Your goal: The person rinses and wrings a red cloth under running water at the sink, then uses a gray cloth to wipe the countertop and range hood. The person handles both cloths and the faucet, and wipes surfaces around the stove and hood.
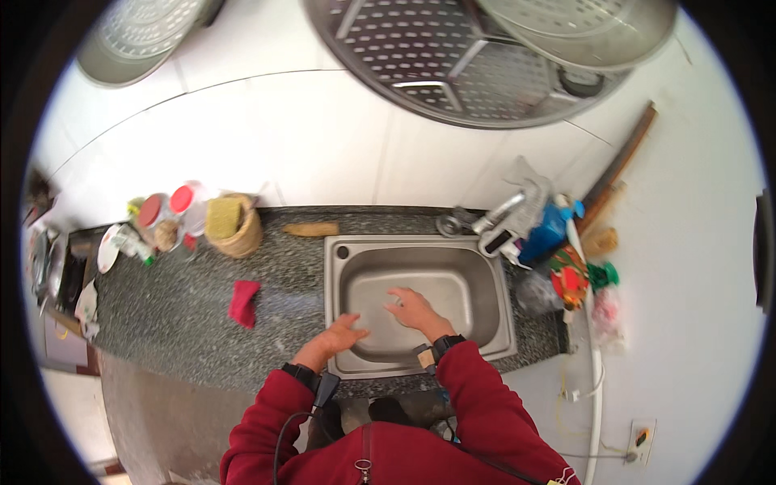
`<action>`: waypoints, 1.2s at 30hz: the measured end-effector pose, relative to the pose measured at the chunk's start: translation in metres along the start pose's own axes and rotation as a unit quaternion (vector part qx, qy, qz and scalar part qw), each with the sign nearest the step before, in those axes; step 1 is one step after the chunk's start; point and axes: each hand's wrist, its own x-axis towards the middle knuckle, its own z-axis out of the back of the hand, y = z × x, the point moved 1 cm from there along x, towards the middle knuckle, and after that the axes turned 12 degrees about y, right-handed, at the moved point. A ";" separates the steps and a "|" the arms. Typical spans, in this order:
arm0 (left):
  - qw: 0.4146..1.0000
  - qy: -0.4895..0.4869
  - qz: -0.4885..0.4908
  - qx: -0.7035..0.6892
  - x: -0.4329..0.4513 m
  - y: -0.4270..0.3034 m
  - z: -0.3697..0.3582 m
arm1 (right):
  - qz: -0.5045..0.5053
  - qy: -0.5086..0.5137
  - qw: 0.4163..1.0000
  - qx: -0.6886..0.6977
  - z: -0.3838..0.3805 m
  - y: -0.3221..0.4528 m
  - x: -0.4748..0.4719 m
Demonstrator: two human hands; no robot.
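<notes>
Over the stainless steel sink [418,285] I see both of my hands, with no object in either. My left hand [339,337] is above the sink's left side, its fingers apart. My right hand [415,312] hovers near the middle of the basin, fingers spread and slightly curled. A red cloth [244,303] lies on the granite countertop [182,303] to the left of the sink. Behind the sink's right corner stands a faucet [500,213] with a grey cloth [528,197] draped by it.
At the back left are jars with red lids [181,199] and a woven basket [242,233] with a yellow sponge [223,218]. Blue bottles [545,233] and plastic bags [536,291] crowd the right side. Large perforated steamer trays [424,60] hang on the wall.
</notes>
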 end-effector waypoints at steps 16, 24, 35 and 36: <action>0.944 0.014 -0.058 -0.326 -0.025 -0.019 -0.009 | 0.816 0.066 0.234 0.525 0.187 0.261 -0.237; 0.935 -0.028 -0.059 -0.350 -0.036 0.003 -0.012 | 0.787 0.092 0.226 0.567 0.166 0.263 -0.253; 0.927 -0.030 -0.074 -0.366 -0.047 0.005 -0.025 | 0.771 0.128 0.201 0.590 0.161 0.269 -0.269; 0.925 -0.032 -0.069 -0.371 -0.048 0.005 -0.027 | 0.770 0.137 0.211 0.587 0.163 0.268 -0.269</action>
